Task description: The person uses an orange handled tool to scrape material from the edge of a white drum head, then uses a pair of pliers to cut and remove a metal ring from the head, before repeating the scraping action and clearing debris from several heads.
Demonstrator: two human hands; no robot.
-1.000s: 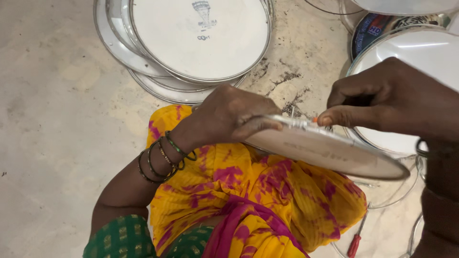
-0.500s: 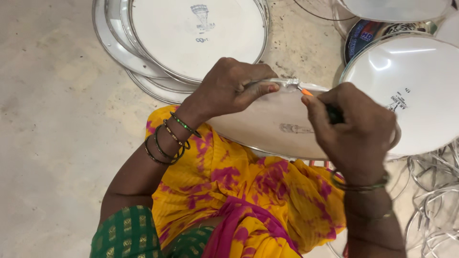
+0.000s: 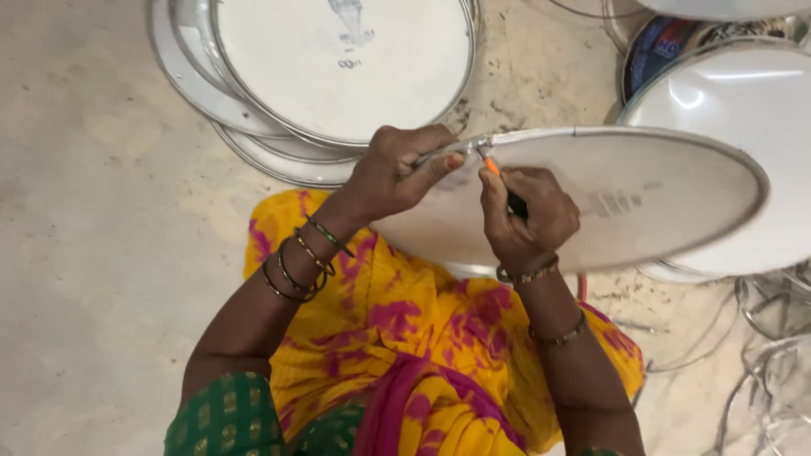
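Left hand [image 3: 395, 173] grips rim of large white disc [image 3: 608, 198] at its near-left edge, fingers curled over metal band, thumb pressed on top. Disc held tilted over lap, above yellow-pink cloth [image 3: 405, 338]. Right hand [image 3: 524, 218] closed in pinching grip on small dark tool with orange tip [image 3: 493, 168]; tip touches rim just beside left thumb. Tool body mostly hidden in fist, kind unclear, possibly cutter. Stack of similar round discs [image 3: 338, 76] on floor [image 3: 84, 211] ahead; loose wire rings [image 3: 760, 338] at right.
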